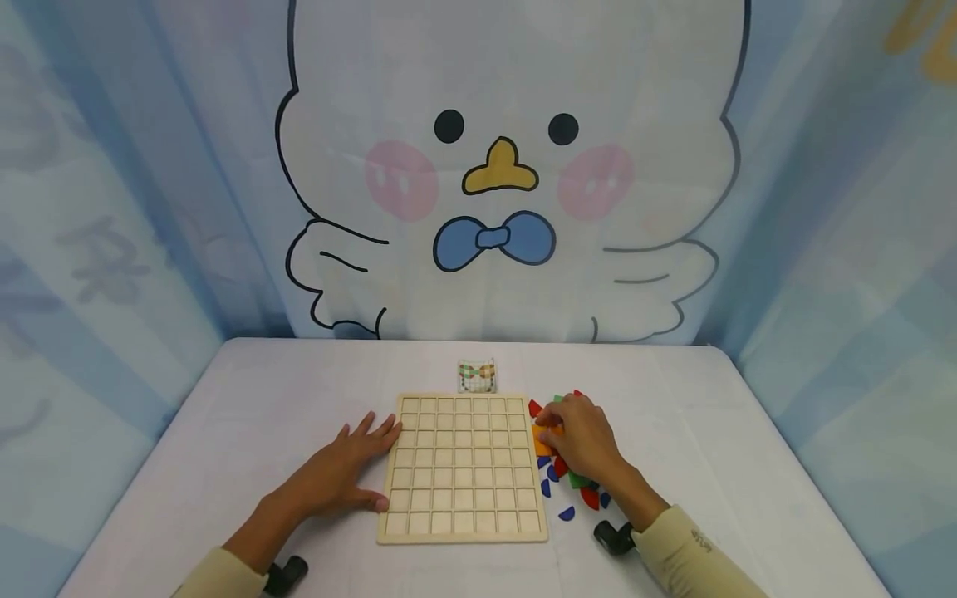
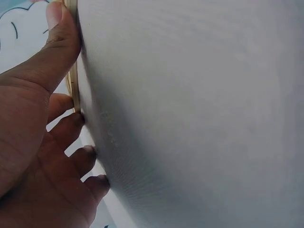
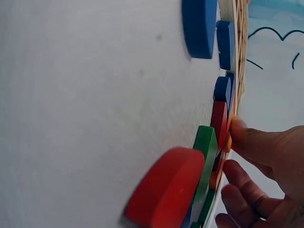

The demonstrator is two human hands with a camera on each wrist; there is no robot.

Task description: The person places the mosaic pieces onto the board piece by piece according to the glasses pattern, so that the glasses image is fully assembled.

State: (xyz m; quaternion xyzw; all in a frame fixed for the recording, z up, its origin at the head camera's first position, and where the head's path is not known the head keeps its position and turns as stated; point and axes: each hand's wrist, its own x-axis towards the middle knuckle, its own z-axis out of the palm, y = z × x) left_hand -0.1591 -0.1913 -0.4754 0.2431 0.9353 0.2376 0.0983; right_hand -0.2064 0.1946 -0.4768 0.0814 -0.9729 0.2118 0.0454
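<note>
A wooden grid board (image 1: 463, 477) lies flat on the white table. My left hand (image 1: 340, 473) rests at its left edge with the fingers spread; the left wrist view shows the thumb (image 2: 61, 42) and fingertips along the board's side. Over the coloured pieces at the board's right side, my right hand (image 1: 583, 436) has its fingers bent, pinching at an orange block (image 1: 542, 442) between thumb and fingers. Blue pieces (image 1: 552, 473), red pieces (image 1: 590, 497) and a green block (image 3: 205, 147) lie around and under this hand, which hides part of the pile.
A small patterned card (image 1: 477, 376) lies just beyond the board's far edge. One blue half-round piece (image 1: 566, 514) sits apart, nearer the front. Black wrist devices (image 1: 615, 538) are on both wrists. A curtain with a cartoon bird (image 1: 493, 291) hangs behind the table.
</note>
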